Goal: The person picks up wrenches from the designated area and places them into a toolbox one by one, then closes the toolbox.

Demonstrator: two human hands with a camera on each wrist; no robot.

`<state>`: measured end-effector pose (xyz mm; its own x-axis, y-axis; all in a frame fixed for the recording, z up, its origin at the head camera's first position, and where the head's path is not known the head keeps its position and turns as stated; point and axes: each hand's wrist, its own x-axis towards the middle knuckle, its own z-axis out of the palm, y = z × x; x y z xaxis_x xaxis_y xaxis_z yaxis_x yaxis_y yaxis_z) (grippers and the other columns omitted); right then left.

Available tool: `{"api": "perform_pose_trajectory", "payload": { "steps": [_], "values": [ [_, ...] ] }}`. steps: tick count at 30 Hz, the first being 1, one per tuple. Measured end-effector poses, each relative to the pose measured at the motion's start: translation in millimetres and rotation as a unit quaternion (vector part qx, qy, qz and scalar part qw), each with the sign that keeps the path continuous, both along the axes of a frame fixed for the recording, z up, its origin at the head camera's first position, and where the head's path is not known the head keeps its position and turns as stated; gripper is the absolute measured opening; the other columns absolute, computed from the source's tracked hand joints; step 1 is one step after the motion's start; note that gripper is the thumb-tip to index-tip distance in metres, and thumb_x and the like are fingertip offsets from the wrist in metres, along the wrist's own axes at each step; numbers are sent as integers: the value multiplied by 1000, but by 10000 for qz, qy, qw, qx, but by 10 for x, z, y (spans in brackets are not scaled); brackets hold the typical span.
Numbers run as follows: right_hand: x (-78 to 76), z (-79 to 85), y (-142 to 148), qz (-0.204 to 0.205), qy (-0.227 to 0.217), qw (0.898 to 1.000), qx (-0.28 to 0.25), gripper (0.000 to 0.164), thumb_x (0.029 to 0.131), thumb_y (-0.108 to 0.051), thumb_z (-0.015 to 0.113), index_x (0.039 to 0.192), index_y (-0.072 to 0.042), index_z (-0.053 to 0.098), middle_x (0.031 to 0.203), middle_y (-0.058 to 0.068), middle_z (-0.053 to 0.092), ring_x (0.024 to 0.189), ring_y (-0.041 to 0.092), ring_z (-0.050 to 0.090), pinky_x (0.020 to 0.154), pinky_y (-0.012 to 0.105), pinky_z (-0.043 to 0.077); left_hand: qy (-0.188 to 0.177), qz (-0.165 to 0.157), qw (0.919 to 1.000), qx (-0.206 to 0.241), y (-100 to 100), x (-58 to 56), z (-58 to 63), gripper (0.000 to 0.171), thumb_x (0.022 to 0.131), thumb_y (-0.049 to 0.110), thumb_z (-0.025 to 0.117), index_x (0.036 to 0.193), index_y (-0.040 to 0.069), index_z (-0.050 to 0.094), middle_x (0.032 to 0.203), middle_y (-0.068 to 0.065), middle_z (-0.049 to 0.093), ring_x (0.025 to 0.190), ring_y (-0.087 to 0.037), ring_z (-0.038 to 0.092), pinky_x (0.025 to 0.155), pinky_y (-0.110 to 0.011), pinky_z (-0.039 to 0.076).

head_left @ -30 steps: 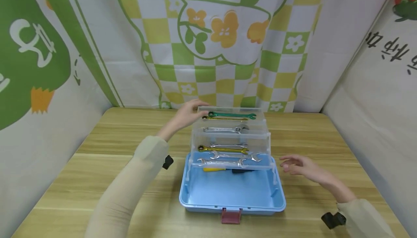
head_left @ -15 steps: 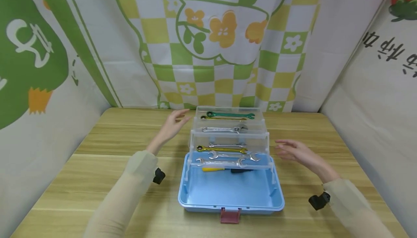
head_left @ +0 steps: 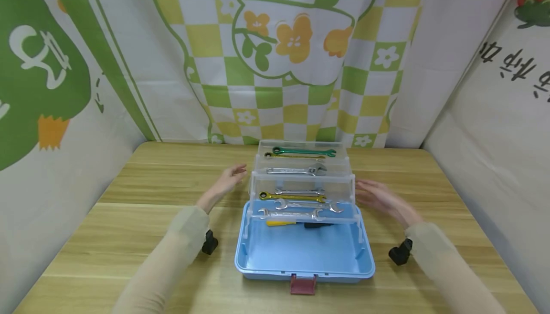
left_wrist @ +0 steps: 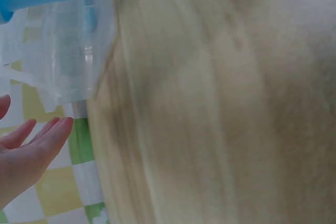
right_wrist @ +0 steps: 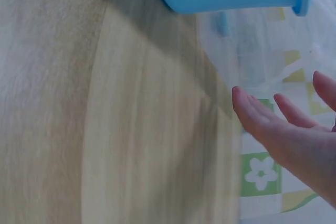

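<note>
A blue toolbox [head_left: 306, 256] stands unfolded on the table, its clear stepped trays [head_left: 343, 192] raised at the back. Across the trays lie a green wrench [head_left: 304, 151], an adjustable wrench [head_left: 296, 171], a gold wrench [head_left: 293, 197] and several silver ones, such as the open-end wrench [head_left: 292, 214]. My left hand [head_left: 224, 183] is just left of the trays, fingers loosely extended and holding nothing. Opposite it, my right hand [head_left: 382, 198] is at the trays' right side, its fingertips partly behind their edge; touching or not, I cannot tell. The right wrist view shows its fingers [right_wrist: 254, 111] extended.
Beneath the front tray show a yellow handle [head_left: 280, 224] and a black handle [head_left: 318, 225]. A dark red latch [head_left: 303, 285] hangs at the box's front. Behind the wooden table [head_left: 142, 237] hangs a checkered curtain [head_left: 292, 99].
My left hand has left the top tray's left corner and come down toward me, beside the trays. My right hand has moved left and slightly away from me, up to the trays' right side.
</note>
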<state>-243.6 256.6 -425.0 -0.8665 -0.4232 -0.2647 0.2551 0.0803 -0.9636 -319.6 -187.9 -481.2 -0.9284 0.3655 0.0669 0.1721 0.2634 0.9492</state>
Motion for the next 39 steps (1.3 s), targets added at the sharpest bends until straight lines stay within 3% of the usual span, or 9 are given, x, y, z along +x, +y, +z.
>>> {"api": "perform_pose_trajectory", "payload": {
  "steps": [1, 3, 4, 7, 11, 16, 23, 39],
  "values": [
    [-10, -5, -12, -7, -110, 9999, -97, 58, 97, -24, 33, 137, 7, 5, 142, 27, 8, 128, 40, 15, 103, 46, 21, -167, 32, 9998, -78, 8, -1, -12, 51, 92, 25, 47, 133, -1, 33, 127, -22, 43, 112, -32, 46, 89, -41, 42],
    [-30, -16, -33, 21, -299, 9991, -317, 58, 97, -24, 32, 138, 5, 3, 143, 25, 6, 129, 40, 12, 104, 45, 19, -599, 87, 9973, -416, 123, 224, 249, 50, 94, 19, 41, 133, -8, 26, 131, -29, 35, 118, -40, 37, 95, -48, 34],
    [-40, -21, -42, 40, -371, 9985, -406, 58, 97, -24, 32, 138, 4, 3, 143, 24, 5, 130, 40, 11, 104, 45, 18, -672, 63, 9968, -424, 159, 283, 313, 48, 94, 15, 38, 132, -11, 25, 131, -31, 32, 119, -42, 34, 96, -49, 33],
    [-67, -40, -57, 96, -493, 9969, -612, 57, 98, -23, 30, 139, 3, 1, 144, 23, 1, 130, 39, 7, 105, 46, 15, -1082, 9, 9941, -64, 252, 464, 542, 45, 95, 8, 34, 131, -15, 20, 133, -33, 27, 121, -43, 30, 98, -49, 29],
    [-86, -66, -80, 153, -610, 9945, -839, 55, 98, -23, 27, 139, 2, -1, 144, 22, -1, 131, 38, 4, 105, 45, 14, -1464, -132, 9881, 445, 294, 561, 671, 45, 96, 6, 30, 132, -16, 16, 134, -34, 24, 123, -43, 28, 100, -46, 28],
    [-96, -120, -102, 201, -565, 9944, -865, 54, 98, -20, 27, 139, 0, -1, 144, 22, 1, 131, 36, 7, 105, 41, 18, -1684, -224, 9827, 732, 280, 550, 628, 47, 96, 8, 32, 132, -16, 15, 135, -33, 24, 123, -42, 28, 101, -44, 27],
    [-108, -209, -62, 139, -646, 9943, -832, 56, 98, -15, 28, 140, -4, -6, 146, 19, -2, 132, 33, 6, 105, 38, 20, -1724, -192, 9821, 740, 243, 417, 363, 48, 96, 11, 34, 134, -12, 17, 135, -30, 27, 118, -39, 38, 96, -40, 36],
    [-82, -169, -69, 6, -982, 9859, -1356, 56, 98, -10, 25, 139, -7, -11, 146, 16, -9, 132, 31, -1, 106, 38, 12, -1978, 54, 9765, 860, 278, 380, 372, 45, 93, 4, 37, 134, -10, 23, 133, -29, 32, 109, -31, 49, 91, -38, 41]
  ]
}}
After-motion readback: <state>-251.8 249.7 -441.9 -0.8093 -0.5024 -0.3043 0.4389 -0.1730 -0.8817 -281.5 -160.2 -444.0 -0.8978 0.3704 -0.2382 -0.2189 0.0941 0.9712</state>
